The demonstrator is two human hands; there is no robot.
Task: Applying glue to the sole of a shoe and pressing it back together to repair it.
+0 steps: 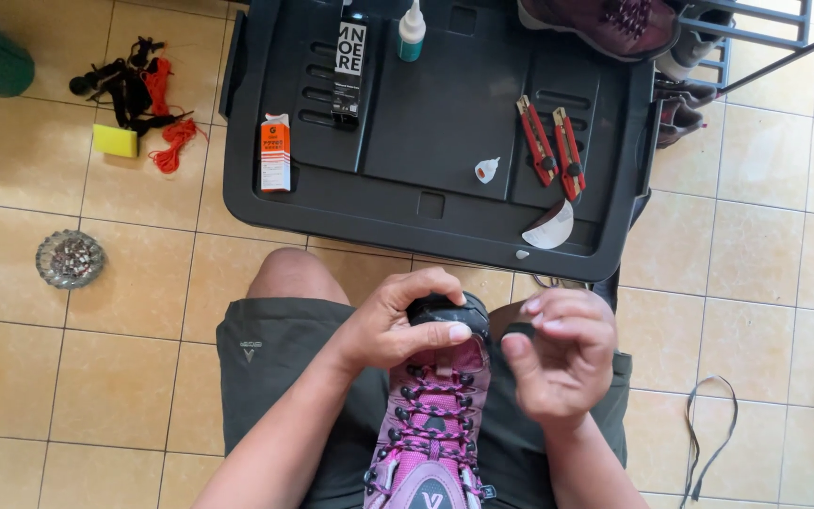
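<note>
A pink and purple hiking shoe (pixel 435 424) with purple laces lies on my lap, toe pointing away from me. My left hand (pixel 398 320) grips its black toe cap (pixel 449 309), thumb pressed across the front. My right hand (pixel 562 353) hovers just right of the toe with fingers curled, pinching a small black piece (pixel 518 330) between thumb and fingertips.
A black plastic tray (pixel 256 203) lies ahead, holding two red utility knives (pixel 553 146), an orange box (pixel 275 153), a glue bottle (pixel 412 30), a small tube (pixel 487 170) and a white curved scrap (pixel 550 228). Another shoe (pixel 605 24), orange cord (pixel 170 141), a yellow sponge (pixel 115 141) and a glass ashtray (pixel 70 258) lie around.
</note>
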